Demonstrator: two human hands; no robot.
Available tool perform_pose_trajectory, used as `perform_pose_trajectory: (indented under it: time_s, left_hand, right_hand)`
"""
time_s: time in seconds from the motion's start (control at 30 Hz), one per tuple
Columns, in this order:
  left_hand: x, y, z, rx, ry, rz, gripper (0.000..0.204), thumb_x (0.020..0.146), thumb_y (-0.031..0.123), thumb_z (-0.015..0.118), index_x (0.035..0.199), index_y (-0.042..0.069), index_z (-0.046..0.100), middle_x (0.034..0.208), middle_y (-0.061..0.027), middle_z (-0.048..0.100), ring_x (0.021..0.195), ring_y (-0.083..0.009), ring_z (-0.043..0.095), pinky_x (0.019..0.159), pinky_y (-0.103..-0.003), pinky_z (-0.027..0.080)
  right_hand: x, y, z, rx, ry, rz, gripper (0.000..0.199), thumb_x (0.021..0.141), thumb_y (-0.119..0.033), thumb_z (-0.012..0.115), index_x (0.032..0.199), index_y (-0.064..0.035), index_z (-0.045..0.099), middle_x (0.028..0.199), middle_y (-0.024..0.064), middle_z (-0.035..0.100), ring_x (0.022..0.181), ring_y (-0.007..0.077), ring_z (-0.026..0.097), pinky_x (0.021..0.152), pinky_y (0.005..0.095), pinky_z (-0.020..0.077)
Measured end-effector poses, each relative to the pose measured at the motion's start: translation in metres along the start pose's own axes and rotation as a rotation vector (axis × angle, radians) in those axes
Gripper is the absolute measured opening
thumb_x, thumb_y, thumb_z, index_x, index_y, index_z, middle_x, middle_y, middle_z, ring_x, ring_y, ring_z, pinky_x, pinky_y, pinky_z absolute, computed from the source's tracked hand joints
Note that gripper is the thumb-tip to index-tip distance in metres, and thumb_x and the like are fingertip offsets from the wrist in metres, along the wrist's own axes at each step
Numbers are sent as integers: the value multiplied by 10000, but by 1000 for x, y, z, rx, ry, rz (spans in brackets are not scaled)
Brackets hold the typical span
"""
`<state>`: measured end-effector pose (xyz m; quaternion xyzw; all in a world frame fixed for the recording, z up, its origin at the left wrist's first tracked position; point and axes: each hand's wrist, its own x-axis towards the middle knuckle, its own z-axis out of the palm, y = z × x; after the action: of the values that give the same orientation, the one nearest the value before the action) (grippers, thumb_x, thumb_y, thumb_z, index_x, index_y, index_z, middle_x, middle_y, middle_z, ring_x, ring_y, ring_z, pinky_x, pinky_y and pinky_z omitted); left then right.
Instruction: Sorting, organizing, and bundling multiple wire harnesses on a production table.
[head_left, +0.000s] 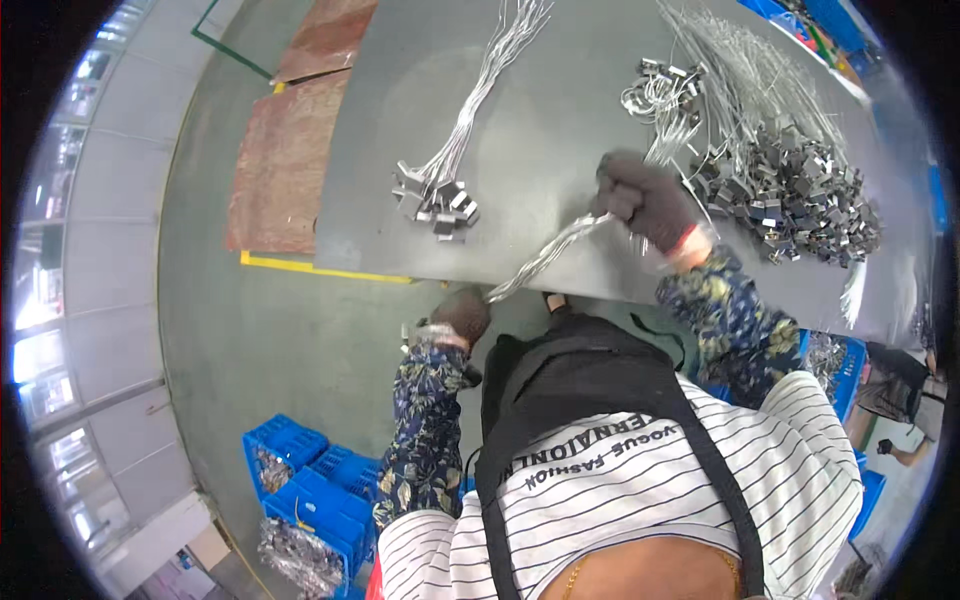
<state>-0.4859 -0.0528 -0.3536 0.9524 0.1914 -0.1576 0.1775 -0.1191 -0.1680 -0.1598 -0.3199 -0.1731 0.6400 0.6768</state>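
My right hand (645,200), in a dark knit glove, is closed around a bundle of thin silver wires (545,258) that slants down over the front edge of the grey table (540,130). My left hand (462,314), also gloved, is below the table edge, gripping the lower end of the same bundle. A finished bunch of wires with small metal blocks at its end (435,198) lies to the left on the table. A large heap of loose wires with metal blocks (790,185) lies to the right of my right hand.
Blue plastic crates (310,485) holding metal parts stand on the green floor at lower left, another blue crate (835,365) at right. Brown boards (285,160) lie on the floor beside the table. Another person's hand (890,447) shows at far right.
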Motion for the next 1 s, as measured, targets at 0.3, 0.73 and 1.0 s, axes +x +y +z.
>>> perform_pose_trajectory:
  time_s: [0.3,0.73,1.0]
  left_hand:
    - [44,105,-80,-495,315,-74,176,863,180,585,935,40,667,765,-167,622,735,-363,654,642,-439,498]
    - [53,58,-191,-37,320,-313,402,956,405,592,1140,62,690,866,-185,662,907,-396,669,784,-493,530]
    - [172,36,-349,49,11,-674,697,840,534,692,1144,-90,630,1085,-289,687,1048,-414,666,896,-485,515]
  right_hand:
    - [29,81,23,158,232,76,199,944,-227,640,933,-30,613,721,6,536,595,122,563,558,318,504]
    - [58,56,-3,-196,6,-69,260,933,-215,652,1080,-3,629,829,61,631,702,151,609,671,317,521]
    - [18,79,-33,-122,157,133,218,900,-260,690,874,-52,630,697,49,609,550,140,551,501,289,446]
